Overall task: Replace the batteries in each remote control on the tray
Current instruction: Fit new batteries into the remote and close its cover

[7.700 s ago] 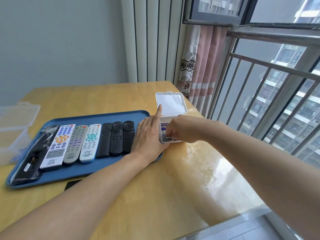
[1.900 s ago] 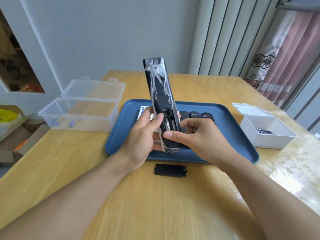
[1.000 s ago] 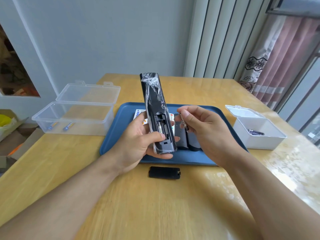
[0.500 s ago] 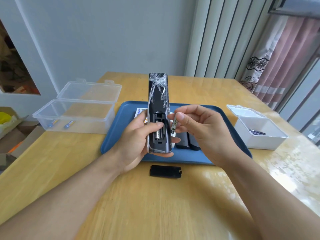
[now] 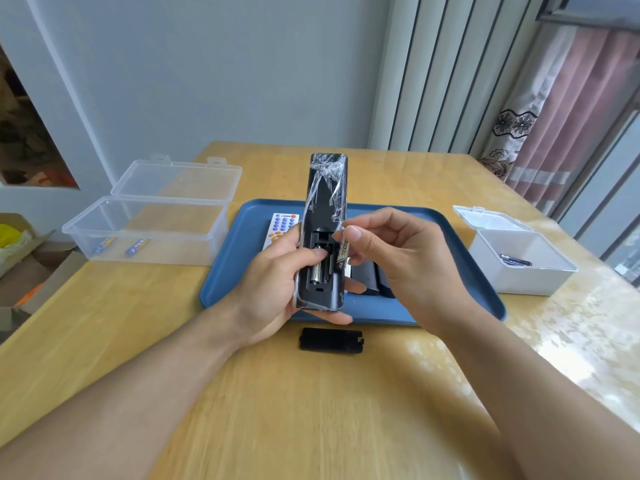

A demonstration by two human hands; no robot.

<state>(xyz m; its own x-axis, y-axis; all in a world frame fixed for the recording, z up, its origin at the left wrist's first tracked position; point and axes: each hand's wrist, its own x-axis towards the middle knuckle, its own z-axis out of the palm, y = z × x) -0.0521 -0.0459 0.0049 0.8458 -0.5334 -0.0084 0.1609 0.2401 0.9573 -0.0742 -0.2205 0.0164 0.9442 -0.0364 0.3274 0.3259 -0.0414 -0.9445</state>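
The left hand (image 5: 273, 282) grips a black remote (image 5: 323, 233), wrapped in crinkled clear film, upright above the blue tray (image 5: 460, 271), its back compartment open with one battery seated. The right hand (image 5: 398, 258) pinches a gold-and-white battery (image 5: 343, 252) beside that opening; its lettering is too blurred to read. The black cover (image 5: 331, 339) lies just below both hands.

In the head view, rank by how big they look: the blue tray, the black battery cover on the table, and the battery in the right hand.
1. blue tray
2. black battery cover
3. battery, pinched in the right hand
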